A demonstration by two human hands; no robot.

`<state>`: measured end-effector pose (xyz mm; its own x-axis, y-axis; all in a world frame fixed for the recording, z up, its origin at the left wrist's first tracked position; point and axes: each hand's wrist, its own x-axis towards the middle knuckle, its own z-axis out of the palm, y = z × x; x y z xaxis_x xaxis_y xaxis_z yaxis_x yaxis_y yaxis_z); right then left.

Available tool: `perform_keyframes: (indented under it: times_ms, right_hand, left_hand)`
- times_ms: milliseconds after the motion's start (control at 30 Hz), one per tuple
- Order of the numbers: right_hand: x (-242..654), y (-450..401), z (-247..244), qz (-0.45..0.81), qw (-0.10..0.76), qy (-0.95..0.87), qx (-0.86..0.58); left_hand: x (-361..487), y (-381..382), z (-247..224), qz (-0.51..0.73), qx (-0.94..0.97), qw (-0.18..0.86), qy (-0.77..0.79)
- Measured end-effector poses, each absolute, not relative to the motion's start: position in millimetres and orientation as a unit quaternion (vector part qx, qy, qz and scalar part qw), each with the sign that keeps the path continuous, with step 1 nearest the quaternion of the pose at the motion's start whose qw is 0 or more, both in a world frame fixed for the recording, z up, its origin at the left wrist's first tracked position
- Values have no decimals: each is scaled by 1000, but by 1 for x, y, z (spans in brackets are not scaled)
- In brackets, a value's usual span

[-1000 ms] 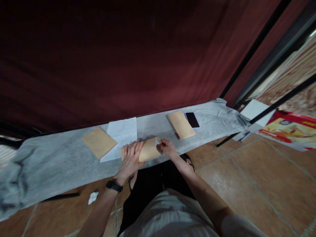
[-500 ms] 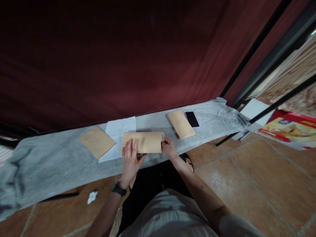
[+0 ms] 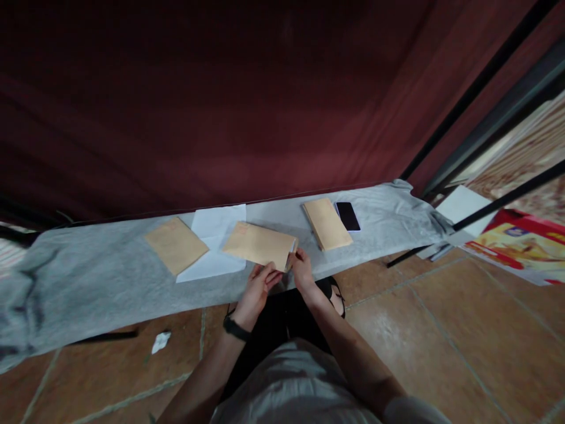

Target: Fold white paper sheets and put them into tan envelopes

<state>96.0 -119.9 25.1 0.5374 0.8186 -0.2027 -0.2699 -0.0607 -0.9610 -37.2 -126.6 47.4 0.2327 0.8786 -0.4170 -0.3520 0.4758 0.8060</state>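
Note:
A brown paper envelope is held over the cloth, tilted down toward its right end. My left hand grips its near edge, thumb on top and fingers beneath. At the right end, my right hand pinches the opening, where a strip of white shows inside. Under the envelope's left part lies a white paper sheet. Another brown envelope overlaps the sheet's left side. To the right rests a stack of brown envelopes.
A dark-screened phone lies beside the stack. Grey cloth covers the long narrow bench, with a dark red panel behind it. A red and yellow box stands at the right. Crumpled white tissue lies on the tiled floor.
My left hand has slid from the envelope's top face to its near edge, moving right. The envelope has turned, its right end now lower. My right hand stays at the opening.

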Motion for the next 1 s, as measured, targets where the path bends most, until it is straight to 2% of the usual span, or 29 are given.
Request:
perform_keyframes:
  times_ms: [100,267,467,567,700,833,900,1000]
  right_hand:
    - [100,-124,24,433,651,-230,-580]
    - [116,-127,20,470,623,-253,-571]
    - [127,-127,9,438,597,-249,-624]
    - [135,-131,7,354,560,-337,-669]
    - [150,-132,12,186,440,-516,-711]
    - [159,-129,15,157,388,-631,-653]
    - [161,-129,12,161,376,-670,-619]
    - [160,-130,6,154,365,-692,-603]
  left_hand:
    - [-23,-115,51,428,281,715,476]
    - [-21,-84,53,400,379,662,508]
    - [-27,-51,48,331,481,586,562]
    - [-30,-44,41,307,510,562,575]
    - [-33,-34,35,270,559,524,583]
    - [-38,-24,34,247,598,470,601]
    - [-40,-24,34,236,621,422,616]
    - [-38,-26,33,230,713,262,608]
